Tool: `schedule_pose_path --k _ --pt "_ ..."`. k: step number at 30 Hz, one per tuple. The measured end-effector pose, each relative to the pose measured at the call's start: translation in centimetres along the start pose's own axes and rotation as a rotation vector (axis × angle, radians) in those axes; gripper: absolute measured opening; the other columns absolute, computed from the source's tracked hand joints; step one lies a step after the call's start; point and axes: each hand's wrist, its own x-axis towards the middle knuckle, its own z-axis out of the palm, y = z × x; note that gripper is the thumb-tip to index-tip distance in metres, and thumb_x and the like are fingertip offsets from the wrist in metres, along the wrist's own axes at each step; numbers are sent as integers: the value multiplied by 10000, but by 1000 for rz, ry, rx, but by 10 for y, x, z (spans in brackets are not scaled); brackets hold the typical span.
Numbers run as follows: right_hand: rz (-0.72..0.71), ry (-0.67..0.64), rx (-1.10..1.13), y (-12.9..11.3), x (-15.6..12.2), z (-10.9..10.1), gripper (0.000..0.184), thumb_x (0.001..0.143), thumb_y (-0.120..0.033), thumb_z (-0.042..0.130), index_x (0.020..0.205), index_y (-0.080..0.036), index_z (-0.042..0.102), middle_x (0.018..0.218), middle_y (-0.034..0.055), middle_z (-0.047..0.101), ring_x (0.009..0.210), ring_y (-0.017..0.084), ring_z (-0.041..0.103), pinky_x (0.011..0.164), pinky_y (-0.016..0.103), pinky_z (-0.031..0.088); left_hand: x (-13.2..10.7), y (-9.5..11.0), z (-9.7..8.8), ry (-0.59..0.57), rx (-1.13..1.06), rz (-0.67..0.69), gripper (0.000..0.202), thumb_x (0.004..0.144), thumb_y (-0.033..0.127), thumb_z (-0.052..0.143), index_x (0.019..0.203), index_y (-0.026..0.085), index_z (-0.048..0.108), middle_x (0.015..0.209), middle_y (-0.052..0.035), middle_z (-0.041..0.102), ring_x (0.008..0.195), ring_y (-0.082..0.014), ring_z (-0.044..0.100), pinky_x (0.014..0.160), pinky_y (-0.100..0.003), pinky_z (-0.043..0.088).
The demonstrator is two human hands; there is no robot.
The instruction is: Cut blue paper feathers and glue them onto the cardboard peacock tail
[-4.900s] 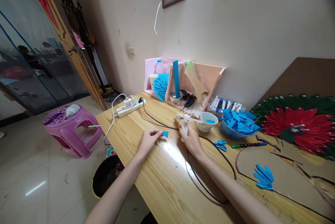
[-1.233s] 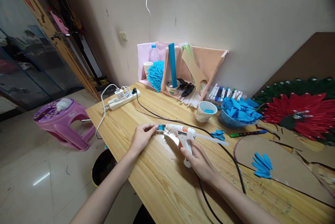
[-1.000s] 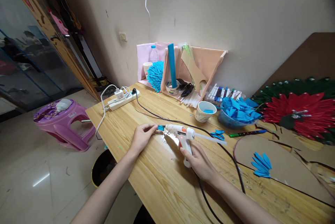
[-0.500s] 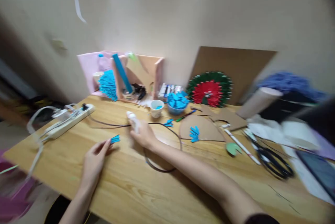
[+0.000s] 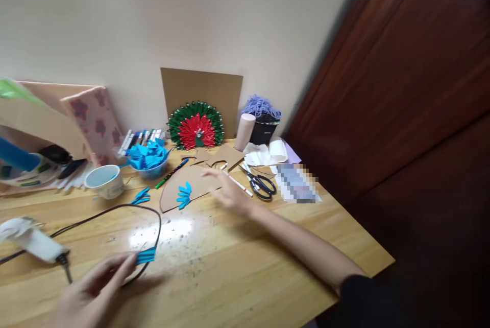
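Observation:
My left hand (image 5: 101, 284) pinches a small bunch of folded blue ribbon petals (image 5: 146, 255) above the table, near a loop of dark cord. My right hand (image 5: 229, 192), somewhat blurred, reaches over the right end of the cardboard half-circle (image 5: 204, 183). Its fingers are stretched out and hold nothing that I can see. Several blue petals (image 5: 184, 196) sit fanned at the straight edge of that cardboard. To the left lies a white glue gun (image 5: 36, 241) with its cord. A white marker (image 5: 242, 185) and black-handled scissors (image 5: 262, 186) are just right of my right hand.
A paper cup (image 5: 105, 182) and a bowl of blue ribbon pieces (image 5: 148, 164) stand at the back left. A red and green peacock fan (image 5: 197, 129) leans on a cardboard sheet (image 5: 202, 80). A pixelated flat object (image 5: 297, 183) lies near the table's right edge.
The view has swung right. My right hand has let go of the glue gun, which now lies on the table, and moved right to the cardboard. My left hand still holds the blue petals.

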Motion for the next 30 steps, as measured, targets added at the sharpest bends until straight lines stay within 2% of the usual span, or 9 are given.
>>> schedule_pose_path --k 2,5,7,11,16,18,22,26,30 --pt "290 184 -202 54 -46 -70 358 911 -228 373 1269 -221 373 1241 94 548 1208 202 469 1018 417 363 6 34 38 -247 -7 163 411 681 605 587 822 241 714 870 -46 728 839 -277 662 765 -347 534" --pt "418 203 -312 113 -98 -139 375 866 -201 387 1238 -158 383 1243 161 539 1236 271 437 1013 522 332 15 78 98 -456 -85 359 329 768 503 545 760 217 707 806 -56 716 769 -225 657 689 -281 511" --pt "448 172 -356 135 -116 -157 376 833 -200 413 1206 -148 412 1221 165 558 1259 293 405 1019 550 316 20 97 133 -515 -142 443 307 795 450 529 761 202 706 807 -62 710 756 -206 649 685 -272 494" --pt "459 122 -400 153 -120 -156 359 823 -217 429 1177 -170 462 1267 140 534 1295 272 371 1059 506 302 23 113 175 -539 -78 532 339 856 420 450 799 180 682 802 -61 689 726 -192 622 670 -286 468" --pt "451 123 -428 154 -122 -153 251 835 -214 420 1061 -213 530 1131 87 630 1250 261 436 1075 508 279 26 107 176 -504 11 579 313 869 417 442 822 193 657 841 -49 674 790 -195 612 724 -301 457" --pt "440 163 -442 149 -129 -158 233 847 -201 394 1040 -221 524 1065 64 659 1199 241 486 1100 506 232 30 103 172 -500 -11 516 315 855 439 462 829 196 661 867 -52 682 811 -203 622 745 -310 464" --pt "441 302 -472 140 -144 -170 257 885 -205 335 1097 -208 480 1114 74 641 1185 222 495 1114 502 190 39 99 172 -546 -160 334 344 824 477 496 850 179 665 903 -73 702 852 -218 649 786 -322 489" --pt "455 414 -497 137 -151 -179 247 877 -203 373 1092 -198 496 1095 90 631 1129 229 538 1032 457 339 41 98 174 -555 -176 296 352 803 486 523 870 172 668 921 -81 708 862 -225 654 801 -330 495" --pt "461 378 -523 141 -153 -182 216 843 -179 416 998 -209 563 1041 72 641 1056 235 562 989 444 382 39 101 173 -557 -150 302 347 800 489 521 841 180 674 913 -74 710 846 -222 654 794 -327 495"
